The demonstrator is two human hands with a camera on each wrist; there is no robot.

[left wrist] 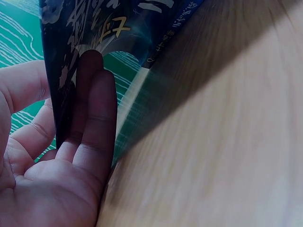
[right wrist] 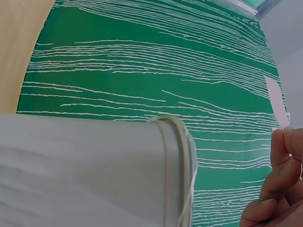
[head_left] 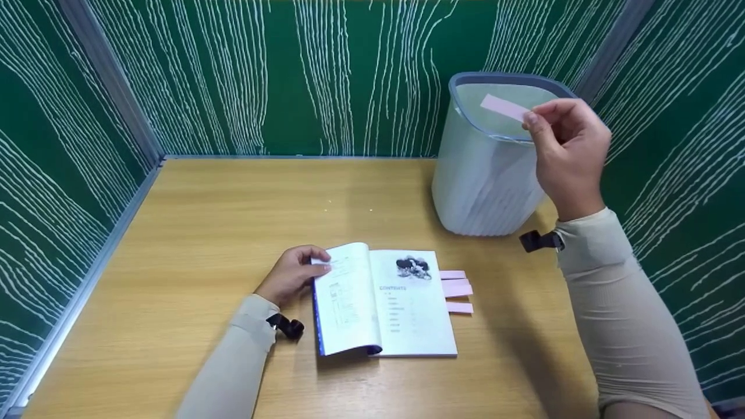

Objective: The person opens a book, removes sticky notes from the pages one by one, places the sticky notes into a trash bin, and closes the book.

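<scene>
An opened book (head_left: 407, 326) lies on the table, its right page headed CONTENTS. My left hand (head_left: 294, 272) grips the raised left side of the book by its outer edge, thumb on the page and fingers behind. In the left wrist view those fingers (left wrist: 97, 113) lie against the dark printed cover (left wrist: 64, 61). Several pink paper strips (head_left: 458, 287) stick out from the book's right edge. High over a white bin (head_left: 486, 186), my right hand (head_left: 573, 151) pinches another pink strip (head_left: 502, 107) between thumb and fingertips; the strip overlaps the bin's opening in the head view.
The bin has a grey-blue rim (head_left: 457, 87) and a liner inside, and stands at the back right of the wooden table (head_left: 244, 203). Green walls (head_left: 279, 75) with white wavy lines enclose the table at the back and both sides. Tiny white specks lie behind the book.
</scene>
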